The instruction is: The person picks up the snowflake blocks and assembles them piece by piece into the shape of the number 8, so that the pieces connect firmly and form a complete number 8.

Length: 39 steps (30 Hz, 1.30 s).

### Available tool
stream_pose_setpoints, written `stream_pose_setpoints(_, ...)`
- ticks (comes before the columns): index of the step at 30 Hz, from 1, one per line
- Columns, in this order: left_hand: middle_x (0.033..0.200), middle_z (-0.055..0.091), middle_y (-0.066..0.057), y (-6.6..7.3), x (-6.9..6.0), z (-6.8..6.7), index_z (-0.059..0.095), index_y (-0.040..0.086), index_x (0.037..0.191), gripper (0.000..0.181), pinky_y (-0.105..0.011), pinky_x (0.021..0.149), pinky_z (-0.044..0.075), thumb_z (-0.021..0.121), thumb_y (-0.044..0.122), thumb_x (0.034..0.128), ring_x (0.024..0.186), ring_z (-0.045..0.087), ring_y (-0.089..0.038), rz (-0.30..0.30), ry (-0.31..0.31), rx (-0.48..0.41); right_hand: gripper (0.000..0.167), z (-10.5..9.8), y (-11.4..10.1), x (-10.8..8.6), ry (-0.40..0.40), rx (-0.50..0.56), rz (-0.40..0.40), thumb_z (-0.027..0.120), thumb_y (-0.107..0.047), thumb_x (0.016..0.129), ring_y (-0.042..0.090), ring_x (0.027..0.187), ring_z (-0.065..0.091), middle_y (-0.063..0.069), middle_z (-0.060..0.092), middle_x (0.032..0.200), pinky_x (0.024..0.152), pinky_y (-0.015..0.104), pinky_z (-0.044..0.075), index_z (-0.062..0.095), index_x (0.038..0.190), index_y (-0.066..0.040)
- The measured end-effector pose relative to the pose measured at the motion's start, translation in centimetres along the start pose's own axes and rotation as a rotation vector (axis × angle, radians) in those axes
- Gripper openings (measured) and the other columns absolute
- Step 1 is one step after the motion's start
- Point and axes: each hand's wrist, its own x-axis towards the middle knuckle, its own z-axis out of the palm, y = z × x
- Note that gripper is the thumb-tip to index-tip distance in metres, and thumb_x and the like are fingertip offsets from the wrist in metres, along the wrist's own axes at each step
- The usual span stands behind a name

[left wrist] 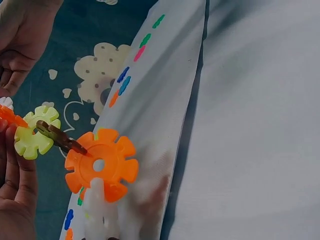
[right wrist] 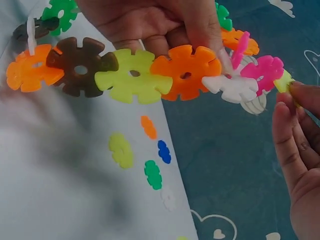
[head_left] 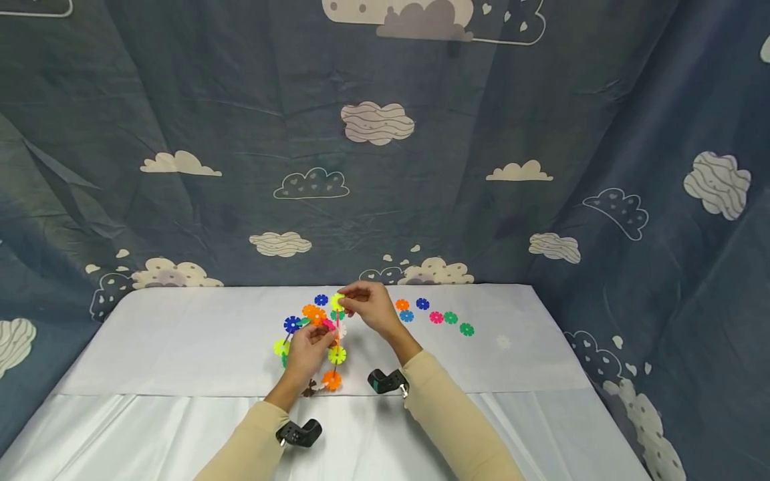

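Notched, flower-shaped plastic discs are slotted together into a long chain (head_left: 337, 355), held above the table. In the right wrist view it runs through an orange disc (right wrist: 35, 68), a brown disc (right wrist: 80, 67), a yellow disc (right wrist: 133, 76), another orange disc (right wrist: 186, 73), a white disc (right wrist: 231, 89) and a pink disc (right wrist: 263, 74). My left hand (head_left: 309, 351) grips the chain near the white disc. Between thumb and fingers, my right hand (head_left: 374, 307) pinches a yellow disc (right wrist: 284, 81) next to the pink one. Fingers partly cover that yellow disc.
Loose discs lie on the white table (head_left: 198, 347). Right of my hands are an orange disc (head_left: 402, 304), a pink disc (head_left: 436, 317), a green disc (head_left: 466, 329) and a white disc (head_left: 503, 342). A blue disc (head_left: 321, 300) lies behind the chain. Cloud-patterned cloth (head_left: 421, 220) hangs behind.
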Motion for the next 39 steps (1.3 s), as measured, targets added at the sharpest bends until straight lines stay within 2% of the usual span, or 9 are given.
stream_pose_setpoints(7, 0.093, 0.068, -0.014, 0.0, -0.1, -0.1, 0.065, -0.006, 0.102, 0.022, -0.021, 0.070, 0.056, 0.068, 0.012, 0.0908, 0.078, 0.065, -0.018, 0.032, 0.025, 0.039, 0.016, 0.0, -0.8, -0.2, -0.054, -0.084, -0.011, 0.069, 0.001, 0.086, 0.016, 0.063, 0.059, 0.019, 0.068, 0.089, 0.063, 0.026, 0.056, 0.070, 0.101, 0.008)
stream_pose_setpoints(12, 0.090, 0.068, -0.015, -0.1, -0.3, -0.1, 0.065, -0.009, 0.100, 0.020, -0.021, 0.068, 0.056, 0.067, 0.009, 0.0905, 0.076, 0.064, -0.018, 0.062, 0.032, 0.019, 0.014, 0.3, -1.5, -0.2, -0.079, -0.180, -0.008, 0.070, 0.001, 0.085, 0.013, 0.062, 0.060, 0.015, 0.069, 0.090, 0.062, 0.024, 0.057, 0.072, 0.098, 0.004)
stream_pose_setpoints(15, 0.091, 0.068, -0.015, -0.3, -0.4, -0.2, 0.065, -0.008, 0.100, 0.020, -0.020, 0.068, 0.056, 0.068, 0.009, 0.0905, 0.077, 0.064, -0.017, 0.049, 0.039, 0.013, 0.014, 0.5, -1.5, -0.3, -0.085, -0.214, -0.005, 0.070, 0.001, 0.085, 0.012, 0.062, 0.060, 0.012, 0.070, 0.089, 0.062, 0.024, 0.057, 0.073, 0.098, 0.002)
stream_pose_setpoints(23, 0.092, 0.067, -0.017, -0.6, -0.4, -0.3, 0.064, -0.010, 0.101, 0.021, -0.019, 0.068, 0.056, 0.067, 0.008, 0.0902, 0.076, 0.064, -0.014, 0.050, 0.056, -0.039, 0.019, 0.4, -0.9, -0.5, -0.112, -0.194, 0.011, 0.069, 0.000, 0.086, 0.014, 0.064, 0.062, 0.013, 0.071, 0.093, 0.063, 0.025, 0.057, 0.073, 0.105, 0.001)
stream_pose_setpoints(27, 0.091, 0.067, -0.017, -0.6, -0.3, -0.3, 0.063, -0.011, 0.101, 0.021, -0.019, 0.068, 0.056, 0.067, 0.006, 0.0901, 0.074, 0.064, -0.013, 0.048, 0.044, -0.052, 0.022, 0.3, -0.5, -0.7, -0.120, -0.180, 0.010, 0.068, 0.000, 0.087, 0.027, 0.070, 0.064, 0.013, 0.071, 0.096, 0.065, 0.027, 0.058, 0.072, 0.109, -0.001)
stream_pose_setpoints(31, 0.094, 0.068, -0.016, -0.2, -0.4, -0.6, 0.063, -0.010, 0.108, 0.027, -0.023, 0.073, 0.056, 0.066, 0.011, 0.0920, 0.080, 0.065, -0.016, 0.009, 0.007, 0.023, 0.024, 0.3, -0.1, -0.9, -0.108, -0.133, 0.003, 0.067, 0.001, 0.088, 0.035, 0.076, 0.065, 0.015, 0.070, 0.093, 0.069, 0.036, 0.059, 0.070, 0.112, 0.000)
stream_pose_setpoints(35, 0.104, 0.069, -0.015, 0.8, -1.3, -2.2, 0.063, -0.008, 0.116, 0.034, -0.036, 0.085, 0.056, 0.064, 0.018, 0.0936, 0.094, 0.066, -0.024, -0.015, -0.124, 0.218, 0.024, 0.3, -0.9, -1.5, -0.082, -0.087, -0.008, 0.066, 0.005, 0.087, 0.036, 0.077, 0.065, 0.021, 0.069, 0.091, 0.072, 0.042, 0.058, 0.067, 0.112, 0.007)
stream_pose_setpoints(37, 0.104, 0.069, -0.013, 2.3, -1.9, -3.5, 0.065, -0.006, 0.116, 0.032, -0.038, 0.083, 0.056, 0.064, 0.018, 0.0939, 0.094, 0.066, -0.027, 0.005, -0.199, 0.323, 0.024, 0.2, -1.6, -1.8, -0.075, -0.063, -0.005, 0.065, 0.007, 0.087, 0.038, 0.077, 0.066, 0.025, 0.067, 0.092, 0.073, 0.045, 0.058, 0.064, 0.111, 0.012)
stream_pose_setpoints(39, 0.102, 0.070, -0.011, 4.2, -2.1, -4.7, 0.068, -0.003, 0.111, 0.027, -0.037, 0.079, 0.056, 0.065, 0.017, 0.0932, 0.091, 0.066, -0.025, 0.075, -0.226, 0.405, 0.023, 0.0, -2.2, -1.9, -0.069, -0.035, 0.007, 0.064, 0.009, 0.086, 0.039, 0.077, 0.066, 0.028, 0.066, 0.091, 0.073, 0.044, 0.058, 0.062, 0.109, 0.015)
